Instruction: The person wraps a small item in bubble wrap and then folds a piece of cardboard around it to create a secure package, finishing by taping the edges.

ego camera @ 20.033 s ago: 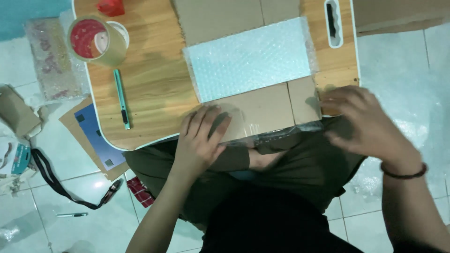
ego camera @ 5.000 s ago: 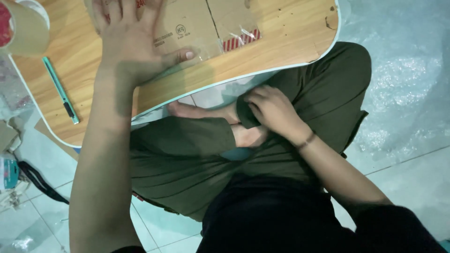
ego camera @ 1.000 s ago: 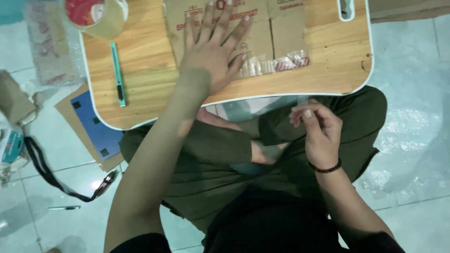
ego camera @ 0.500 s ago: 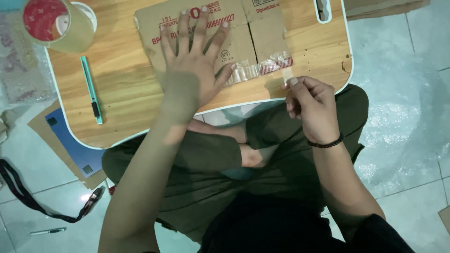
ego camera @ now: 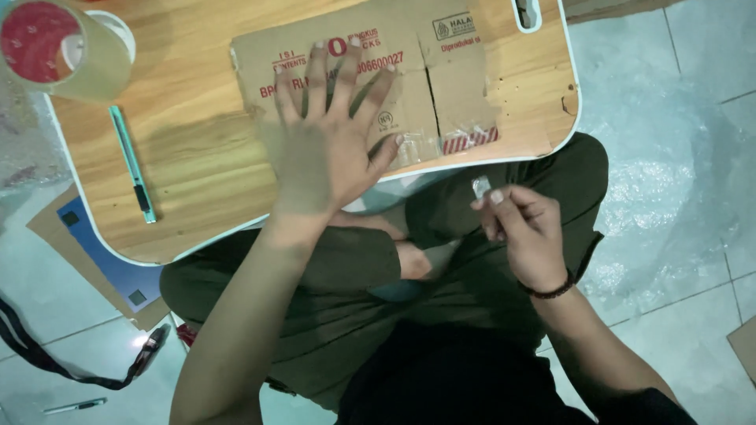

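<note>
A flattened cardboard box is laid across the far half of a wooden lap table, its printed side up and its flaps folded in. It is pressed flat by the left hand, which is spread open with all fingers splayed, palm down on the near edge of the cardboard; nothing is gripped by it. Along the near edge of the box, just right of that hand, a strip of clear tape with red and white markings is seen stuck on the cardboard. Whether anything is enclosed in the folded box cannot be told.

A small piece of clear tape is pinched between the thumb and fingertips of the right hand, which is held above the lap, just below the table's near edge and apart from the box. A dark band is worn on that wrist.

On the table's far left corner a large roll of clear tape with a red core is stood. Between the roll and the box, a teal utility knife is laid lengthwise on the wood, well apart from both hands.

The table is set over crossed legs in olive trousers. On the tiled floor at the left, a blue sheet on brown card, a black strap and a pen are seen; on the right, clear plastic wrap is spread.
</note>
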